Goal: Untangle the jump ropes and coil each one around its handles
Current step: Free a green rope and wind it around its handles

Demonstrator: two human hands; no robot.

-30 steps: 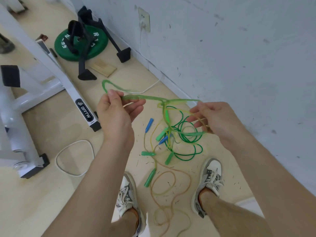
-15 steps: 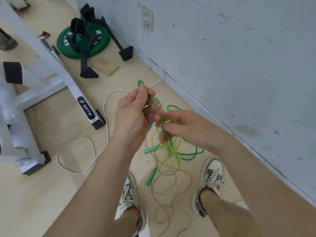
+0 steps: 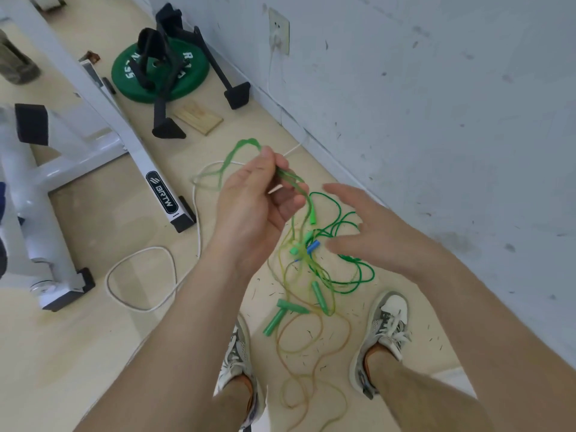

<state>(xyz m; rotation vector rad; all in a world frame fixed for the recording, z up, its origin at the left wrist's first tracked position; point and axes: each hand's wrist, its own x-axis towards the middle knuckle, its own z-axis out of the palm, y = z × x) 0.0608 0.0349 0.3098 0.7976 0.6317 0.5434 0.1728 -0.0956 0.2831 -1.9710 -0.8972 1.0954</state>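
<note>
Left hand (image 3: pixel 249 201) is pinching green rope (image 3: pixel 291 179); right hand (image 3: pixel 371 235) is spreading empty at its 3 o'clock. Best following one strand through the tangle (image 3: pixel 311 260), not yanking.

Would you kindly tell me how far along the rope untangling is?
Done: nothing yet; no rope is coiled. In hand: the left hand grips a light green rope; the right hand is open. Left: the tangle of ropes and handles trailing onto the floor.
</note>
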